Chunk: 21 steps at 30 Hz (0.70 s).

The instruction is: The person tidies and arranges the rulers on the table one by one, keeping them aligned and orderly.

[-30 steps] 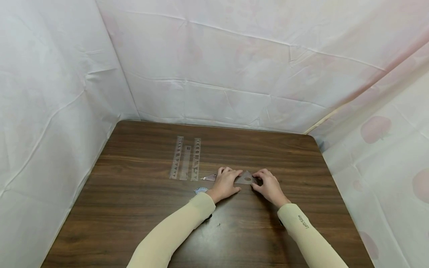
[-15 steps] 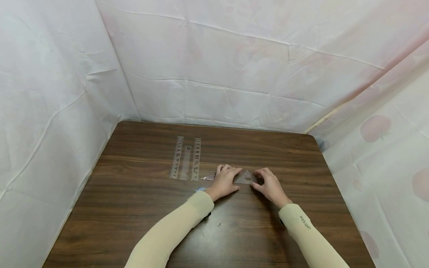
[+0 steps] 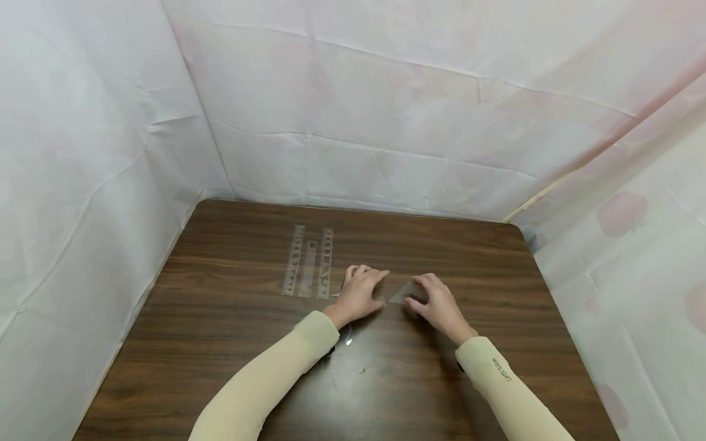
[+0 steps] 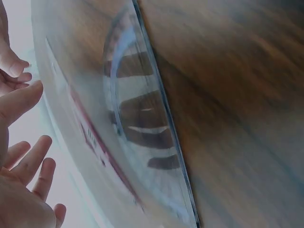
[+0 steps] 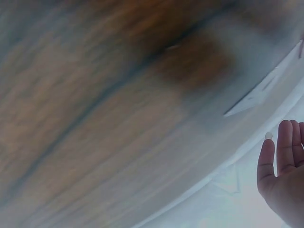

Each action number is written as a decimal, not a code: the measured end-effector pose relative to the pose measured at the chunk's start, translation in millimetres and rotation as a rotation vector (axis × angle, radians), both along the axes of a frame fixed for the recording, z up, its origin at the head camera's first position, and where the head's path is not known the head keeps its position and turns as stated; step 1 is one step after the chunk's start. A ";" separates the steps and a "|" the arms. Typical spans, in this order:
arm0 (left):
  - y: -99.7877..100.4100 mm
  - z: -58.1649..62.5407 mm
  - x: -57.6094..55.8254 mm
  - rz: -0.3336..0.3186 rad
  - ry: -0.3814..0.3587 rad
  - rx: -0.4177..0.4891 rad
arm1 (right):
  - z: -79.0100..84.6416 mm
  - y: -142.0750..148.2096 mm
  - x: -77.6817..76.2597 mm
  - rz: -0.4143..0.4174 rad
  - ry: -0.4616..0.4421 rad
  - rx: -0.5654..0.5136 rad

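Observation:
In the head view my left hand [image 3: 360, 294] is low over the table, covering most of a pink-edged set square [image 4: 102, 149]. Its thumb and fingers are spread in the left wrist view, with nothing between them. A clear protractor [image 4: 142, 109] lies nearer me, mostly under my left forearm. My right hand [image 3: 438, 303] overlaps the right part of a clear triangular set square [image 3: 399, 294], thumb and forefinger apart. In the right wrist view, the fingers [image 5: 285, 147] look straight and stand apart from this set square.
Three clear rulers lie side by side at the left: a stencil ruler [image 3: 294, 260], a plain ruler [image 3: 308, 268] and another stencil ruler [image 3: 325, 263]. The brown wooden table [image 3: 441, 245] meets white curtains [image 3: 386, 122] along its back and sides.
My left hand and forearm have shifted left, so the protractor shows to the right of the wrist. My right hand has moved slightly left, covering more of the clear set square's right side.

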<state>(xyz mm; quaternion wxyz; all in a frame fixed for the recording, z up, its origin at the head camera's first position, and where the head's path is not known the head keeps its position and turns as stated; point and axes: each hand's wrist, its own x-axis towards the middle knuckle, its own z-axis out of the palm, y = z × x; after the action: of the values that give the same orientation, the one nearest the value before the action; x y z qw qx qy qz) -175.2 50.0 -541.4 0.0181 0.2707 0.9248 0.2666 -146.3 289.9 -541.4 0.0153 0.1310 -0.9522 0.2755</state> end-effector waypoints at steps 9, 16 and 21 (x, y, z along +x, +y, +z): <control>-24.5 3.5 4.5 0.031 0.060 0.027 | 8.6 -25.6 9.8 0.064 0.087 -0.009; -49.2 7.5 9.6 0.027 0.095 0.048 | 10.2 -51.4 21.3 0.077 0.085 -0.015; -77.2 7.6 18.5 0.034 0.086 0.075 | 10.0 -72.2 33.5 0.070 0.038 -0.026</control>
<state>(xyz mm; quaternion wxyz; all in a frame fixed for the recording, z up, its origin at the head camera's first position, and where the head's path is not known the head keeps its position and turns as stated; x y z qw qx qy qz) -156.7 -27.2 -533.9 -0.0364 0.2665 0.9186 0.2895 -112.7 217.6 -531.4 0.0253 0.1693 -0.9429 0.2859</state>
